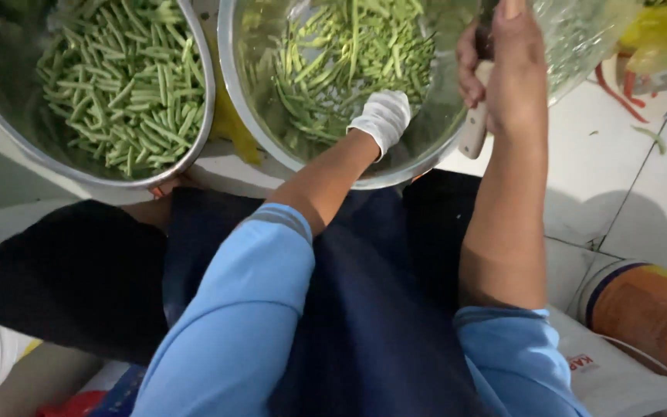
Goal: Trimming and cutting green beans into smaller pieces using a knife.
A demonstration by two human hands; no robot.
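Observation:
My left hand [384, 117], in a white glove, reaches into a steel bowl [229, 85] that holds long green beans [333, 62]; its fingers are bent down among the beans, and what they grip is hidden. My right hand [503, 66] is bare and shut on a knife with a pale handle [474, 127], held at the bowl's right rim. The blade is out of sight behind the hand. A second steel bowl [9, 131] at the left holds cut green bean pieces [129, 81].
I sit low, with a dark apron [364, 309] over my lap and blue sleeves. White floor tiles [619, 177] lie at the right, with a few bean scraps. An orange and white bucket [642, 309] stands at the lower right. Yellow plastic [658, 35] sits at the top right.

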